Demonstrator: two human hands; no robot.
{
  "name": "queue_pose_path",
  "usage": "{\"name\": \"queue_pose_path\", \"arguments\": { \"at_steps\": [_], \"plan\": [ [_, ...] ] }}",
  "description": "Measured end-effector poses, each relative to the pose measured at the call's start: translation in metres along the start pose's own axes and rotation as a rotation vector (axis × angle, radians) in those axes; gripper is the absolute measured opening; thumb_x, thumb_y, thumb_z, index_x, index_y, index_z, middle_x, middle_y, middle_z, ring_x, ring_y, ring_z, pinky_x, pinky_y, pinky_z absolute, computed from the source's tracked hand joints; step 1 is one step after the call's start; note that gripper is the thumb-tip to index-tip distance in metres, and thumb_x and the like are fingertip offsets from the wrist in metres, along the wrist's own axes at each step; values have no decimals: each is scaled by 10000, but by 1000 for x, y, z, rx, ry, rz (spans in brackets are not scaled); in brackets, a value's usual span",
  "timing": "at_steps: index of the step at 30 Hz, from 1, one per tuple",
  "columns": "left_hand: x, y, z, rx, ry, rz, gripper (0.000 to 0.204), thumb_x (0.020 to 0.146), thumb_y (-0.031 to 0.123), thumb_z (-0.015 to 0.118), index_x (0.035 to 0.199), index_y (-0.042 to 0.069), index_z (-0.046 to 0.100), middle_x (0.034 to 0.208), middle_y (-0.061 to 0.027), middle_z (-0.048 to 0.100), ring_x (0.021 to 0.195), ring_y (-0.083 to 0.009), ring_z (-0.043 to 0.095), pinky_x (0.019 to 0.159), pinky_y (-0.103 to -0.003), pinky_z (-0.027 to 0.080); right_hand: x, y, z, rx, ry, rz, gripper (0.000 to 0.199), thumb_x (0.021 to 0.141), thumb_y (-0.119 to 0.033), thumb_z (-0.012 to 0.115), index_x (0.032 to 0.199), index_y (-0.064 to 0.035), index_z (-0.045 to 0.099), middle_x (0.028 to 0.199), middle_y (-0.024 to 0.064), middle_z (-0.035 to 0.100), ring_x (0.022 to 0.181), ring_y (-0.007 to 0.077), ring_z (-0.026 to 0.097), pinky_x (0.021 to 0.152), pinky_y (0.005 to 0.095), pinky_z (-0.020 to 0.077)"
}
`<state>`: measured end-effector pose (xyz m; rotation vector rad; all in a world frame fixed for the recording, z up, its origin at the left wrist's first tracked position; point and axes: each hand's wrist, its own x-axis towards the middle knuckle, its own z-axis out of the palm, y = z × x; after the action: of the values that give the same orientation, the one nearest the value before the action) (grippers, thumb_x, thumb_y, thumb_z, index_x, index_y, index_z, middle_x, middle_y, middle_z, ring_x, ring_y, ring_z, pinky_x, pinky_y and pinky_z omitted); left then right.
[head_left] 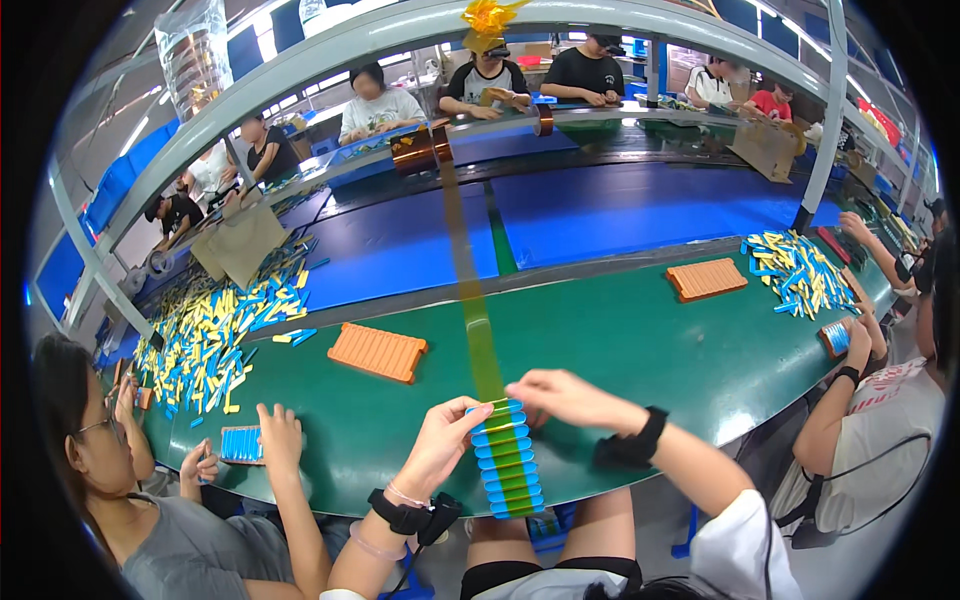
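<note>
A row of small blue rods [487, 463] hangs in front of me over the table's near edge, bound by clear amber tape [483, 350] down its middle. My left hand [445, 437] pinches the top rod at its left end. My right hand [580, 402] is at the top right of the row, its fingertips closed at the tape's edge; some of its fingers are partly hidden. From the row the tape stretches away, taut, to a copper-coloured roll [412, 152] on the rail across the table.
Orange grooved trays [378, 352] [707, 279] lie on the green table [590, 330]. Heaps of blue and yellow rods [215, 335] [797, 272] are at both sides. Co-workers sit left and right, handling trays of blue rods [242, 445]. A metal post [825, 120] stands at right.
</note>
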<state>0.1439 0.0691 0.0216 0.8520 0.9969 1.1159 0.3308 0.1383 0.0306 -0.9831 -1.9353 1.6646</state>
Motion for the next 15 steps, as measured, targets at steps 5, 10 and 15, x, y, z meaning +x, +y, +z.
{"name": "queue_pose_path", "arguments": {
  "at_steps": [5,10,15],
  "plan": [
    [-5,3,11,4,31,114,72,836,99,542,815,31,552,785,-10,575,697,-51,522,600,-195,424,-1,-3,23,101,37,-231,306,845,-301,523,768,-7,561,636,-2,503,588,65,430,514,212,340],
    [-14,10,30,27,57,164,80,821,107,570,805,28,577,729,26,549,663,-22,474,584,-166,374,-16,-12,23,192,120,-200,238,846,-232,530,740,-22,557,641,-45,478,589,33,387,511,197,317],
    [-35,-11,52,218,51,320,65,814,77,563,778,23,562,735,19,544,688,-29,468,601,-168,370,-62,-11,29,104,186,-235,201,848,-207,533,791,-15,555,707,-44,499,665,27,421,581,185,352]
  ]
}}
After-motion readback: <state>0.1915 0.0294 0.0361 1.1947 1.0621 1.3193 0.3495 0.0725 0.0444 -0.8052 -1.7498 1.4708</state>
